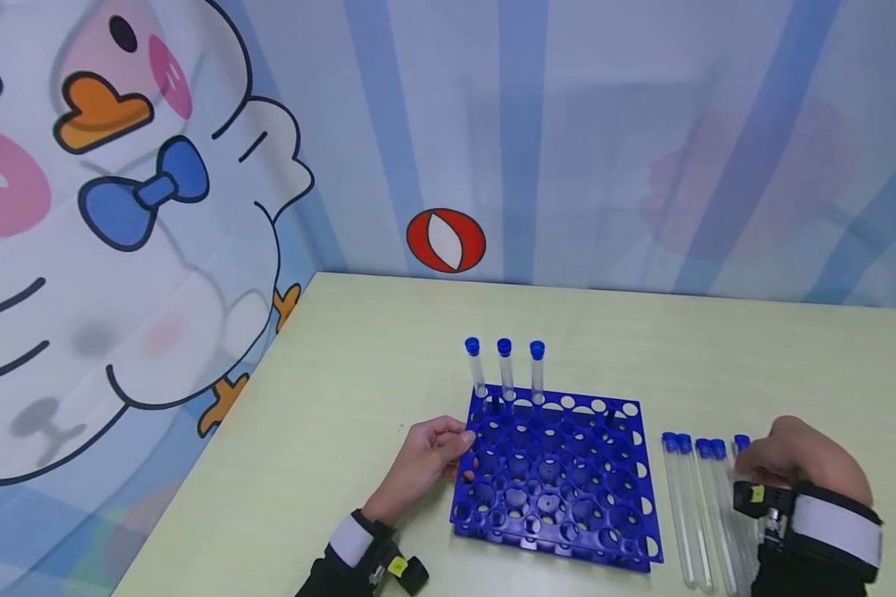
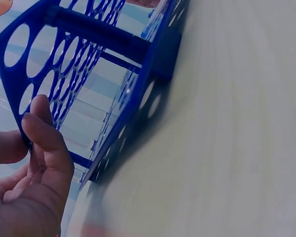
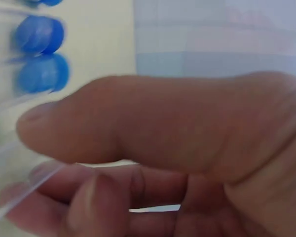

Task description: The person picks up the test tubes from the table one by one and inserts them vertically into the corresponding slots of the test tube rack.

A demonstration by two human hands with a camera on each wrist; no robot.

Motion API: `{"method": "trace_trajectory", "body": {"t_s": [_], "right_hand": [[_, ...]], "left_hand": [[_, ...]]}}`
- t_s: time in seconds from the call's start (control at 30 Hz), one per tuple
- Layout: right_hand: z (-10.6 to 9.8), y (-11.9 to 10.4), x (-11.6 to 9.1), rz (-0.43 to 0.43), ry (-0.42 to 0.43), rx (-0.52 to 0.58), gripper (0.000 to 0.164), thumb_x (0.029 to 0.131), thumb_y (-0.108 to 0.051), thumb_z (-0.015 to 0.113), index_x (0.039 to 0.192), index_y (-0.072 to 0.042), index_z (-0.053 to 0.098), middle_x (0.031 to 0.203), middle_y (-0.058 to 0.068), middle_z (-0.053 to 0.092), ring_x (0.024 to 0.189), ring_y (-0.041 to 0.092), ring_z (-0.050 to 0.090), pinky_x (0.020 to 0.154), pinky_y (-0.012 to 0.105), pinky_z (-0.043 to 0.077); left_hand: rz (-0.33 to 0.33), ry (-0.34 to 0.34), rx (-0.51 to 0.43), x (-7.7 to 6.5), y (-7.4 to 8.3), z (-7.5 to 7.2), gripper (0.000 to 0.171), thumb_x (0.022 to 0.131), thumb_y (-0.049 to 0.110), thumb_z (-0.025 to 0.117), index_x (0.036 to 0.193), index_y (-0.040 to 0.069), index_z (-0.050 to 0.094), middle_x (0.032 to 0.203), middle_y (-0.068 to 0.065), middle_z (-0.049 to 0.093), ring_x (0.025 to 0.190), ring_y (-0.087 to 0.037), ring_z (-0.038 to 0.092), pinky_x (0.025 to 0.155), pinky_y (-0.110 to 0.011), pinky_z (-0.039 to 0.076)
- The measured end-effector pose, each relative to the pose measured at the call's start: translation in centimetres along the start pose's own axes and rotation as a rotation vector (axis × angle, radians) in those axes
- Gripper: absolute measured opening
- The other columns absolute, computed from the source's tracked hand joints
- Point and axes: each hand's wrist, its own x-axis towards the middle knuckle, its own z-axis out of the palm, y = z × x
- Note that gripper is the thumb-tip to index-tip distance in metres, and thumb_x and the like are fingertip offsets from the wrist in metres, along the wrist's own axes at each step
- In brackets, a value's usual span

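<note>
My left hand [image 1: 431, 452] grips the left edge of a blue plastic test tube rack [image 1: 548, 481]; in the left wrist view, thumb and fingers [image 2: 47, 143] pinch its side near a row of holes. Three clear test tubes [image 1: 507, 377] with blue caps stand upright along the rack's back row. To the right of the rack, my right hand [image 1: 802, 456] is over a row of lying capped test tubes [image 1: 689, 514] and pinches one of them near its cap. In the right wrist view the thumb [image 3: 113, 118] hides much of that tube.
The pale wooden table [image 1: 328, 414] extends around the rack and meets a blue striped backdrop [image 1: 582, 149] at its back edge. A cartoon panel [image 1: 179, 315] borders the left side. Several tubes lie close together, caps pointing to the back.
</note>
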Motion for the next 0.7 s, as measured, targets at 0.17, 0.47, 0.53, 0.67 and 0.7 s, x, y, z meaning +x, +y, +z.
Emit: {"method": "trace_trajectory", "body": {"t_s": [0.17,0.47,0.53,0.67,0.7], "right_hand": [[-0.8,-1.3,-1.3,-0.045,0.039,-0.006,0.022,0.072,-0.016,0.053,0.055,-0.002,0.055,0.046,0.000,0.041,0.041,0.012,0.033,0.041,0.028,0.032],[-1.5,-3.5,-2.7,-0.133,0.316,-0.085,0.040,0.076,-0.034,0.056,0.087,0.004,0.052,0.074,0.012,0.051,0.058,0.023,0.044,0.045,0.032,0.035],[-1.0,-4.3,-3.1,-0.146,0.446,-0.062,0.040,0.076,-0.038,0.056,0.087,0.001,0.051,0.074,0.012,0.051,0.057,0.023,0.045,0.042,0.032,0.035],[-0.4,-8.5,-6.8,-0.164,0.626,0.026,0.039,0.077,-0.035,0.054,0.092,0.001,0.049,0.081,0.017,0.052,0.062,0.027,0.048,0.041,0.033,0.036],[-0.2,-9.6,-7.8,-0.179,0.672,0.047,0.038,0.078,-0.034,0.053,0.093,0.001,0.050,0.083,0.018,0.053,0.064,0.028,0.049,0.041,0.033,0.036]], "left_hand": [[0.008,0.003,0.004,0.0,-0.2,0.0,0.029,0.084,0.019,0.051,0.094,-0.008,0.049,0.070,-0.016,0.056,0.059,-0.027,0.058,0.049,-0.031,0.048],[-0.002,0.000,-0.006,-0.1,0.1,0.1,0.029,0.084,0.018,0.051,0.096,-0.009,0.049,0.070,-0.018,0.056,0.059,-0.027,0.058,0.049,-0.030,0.048],[-0.007,0.000,-0.008,-0.1,0.2,0.2,0.030,0.084,0.018,0.051,0.096,-0.009,0.048,0.069,-0.017,0.056,0.059,-0.027,0.058,0.049,-0.030,0.048],[-0.011,-0.008,-0.012,-0.3,1.0,0.4,0.030,0.085,0.015,0.050,0.097,-0.012,0.047,0.070,-0.019,0.055,0.059,-0.027,0.058,0.050,-0.031,0.048],[-0.013,-0.009,-0.013,-0.4,1.3,0.5,0.030,0.085,0.014,0.049,0.097,-0.012,0.047,0.070,-0.021,0.055,0.059,-0.027,0.058,0.050,-0.031,0.048]]}}
